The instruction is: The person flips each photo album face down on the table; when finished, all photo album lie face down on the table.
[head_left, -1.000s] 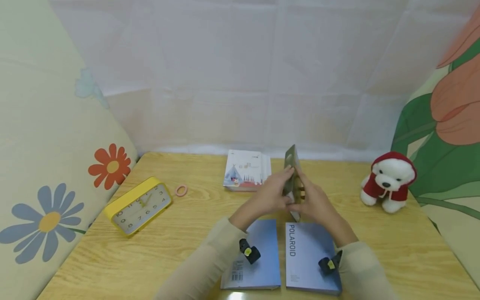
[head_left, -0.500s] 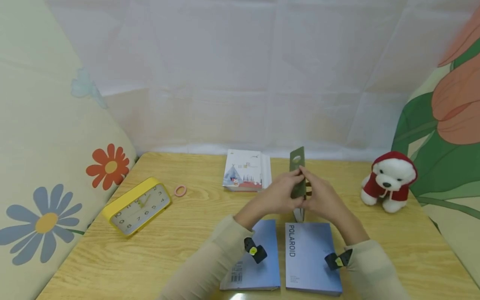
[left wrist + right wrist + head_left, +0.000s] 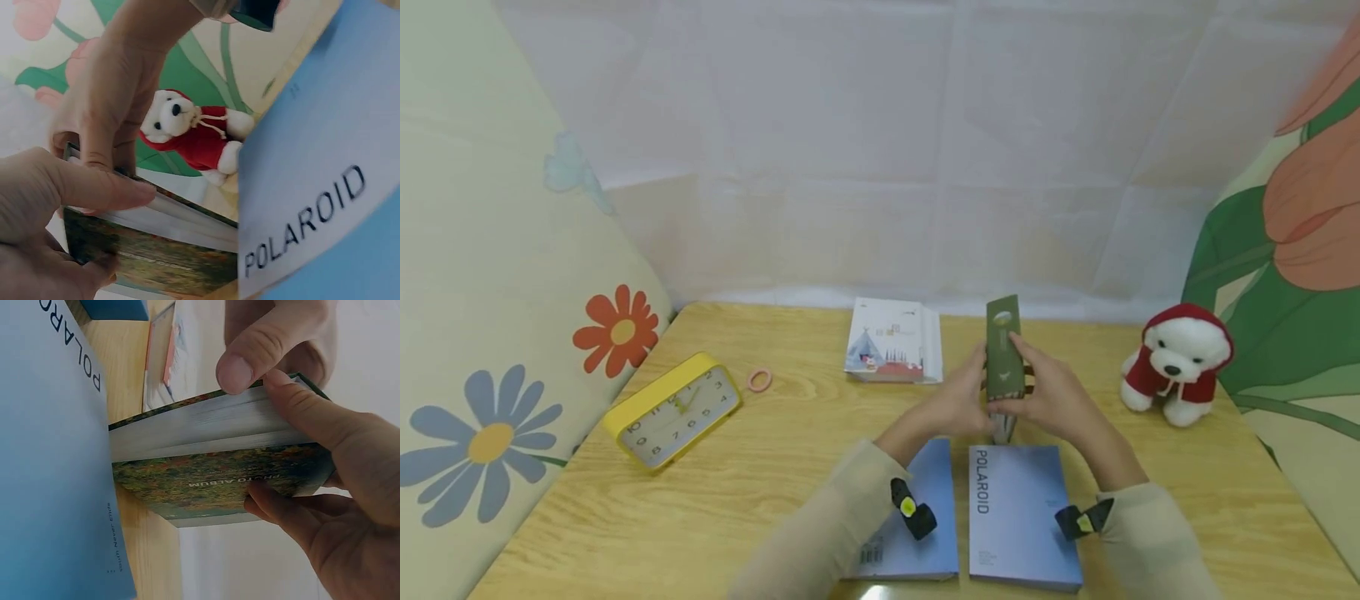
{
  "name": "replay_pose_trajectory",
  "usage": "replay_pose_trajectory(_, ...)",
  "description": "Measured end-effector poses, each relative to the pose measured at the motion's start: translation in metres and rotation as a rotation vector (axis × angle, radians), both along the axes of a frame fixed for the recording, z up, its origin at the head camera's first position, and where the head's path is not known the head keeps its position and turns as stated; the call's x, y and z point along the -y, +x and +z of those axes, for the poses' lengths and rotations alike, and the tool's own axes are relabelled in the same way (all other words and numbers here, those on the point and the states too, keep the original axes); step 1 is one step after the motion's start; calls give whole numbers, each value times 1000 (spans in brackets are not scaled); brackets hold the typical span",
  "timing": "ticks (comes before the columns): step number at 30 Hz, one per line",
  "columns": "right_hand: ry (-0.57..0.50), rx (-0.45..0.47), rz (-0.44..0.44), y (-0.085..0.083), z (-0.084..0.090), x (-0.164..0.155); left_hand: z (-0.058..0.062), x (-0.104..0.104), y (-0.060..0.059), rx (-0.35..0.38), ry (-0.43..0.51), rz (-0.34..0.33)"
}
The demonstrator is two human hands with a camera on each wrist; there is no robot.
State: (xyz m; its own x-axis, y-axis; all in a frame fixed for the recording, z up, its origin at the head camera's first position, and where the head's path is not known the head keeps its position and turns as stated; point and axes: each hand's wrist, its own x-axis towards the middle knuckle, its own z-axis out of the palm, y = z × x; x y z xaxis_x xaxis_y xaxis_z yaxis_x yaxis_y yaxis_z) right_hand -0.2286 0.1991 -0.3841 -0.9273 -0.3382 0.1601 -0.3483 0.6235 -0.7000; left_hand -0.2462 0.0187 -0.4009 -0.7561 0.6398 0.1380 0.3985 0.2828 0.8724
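Left hand [image 3: 957,402], right hand [image 3: 1054,395] — both grips curled round one album [image 3: 1003,358], two blue books [image 3: 1021,517], one clock [image 3: 673,412]

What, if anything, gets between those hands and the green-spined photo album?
Nothing visible does: the left hand and right hand both grip the photo album directly. The blue POLAROID book lies nearer the person, not between them.
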Motion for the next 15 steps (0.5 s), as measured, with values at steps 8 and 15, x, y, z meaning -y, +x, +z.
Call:
replay_pose_trajectory(8, 3, -13, -16, -1, -5, -3, -21, -12, -14, 38, -4, 26)
replay_pose_trajectory(15, -13, -12, -5, -3, -7, -5, -36, -27, -14, 139, 70, 125)
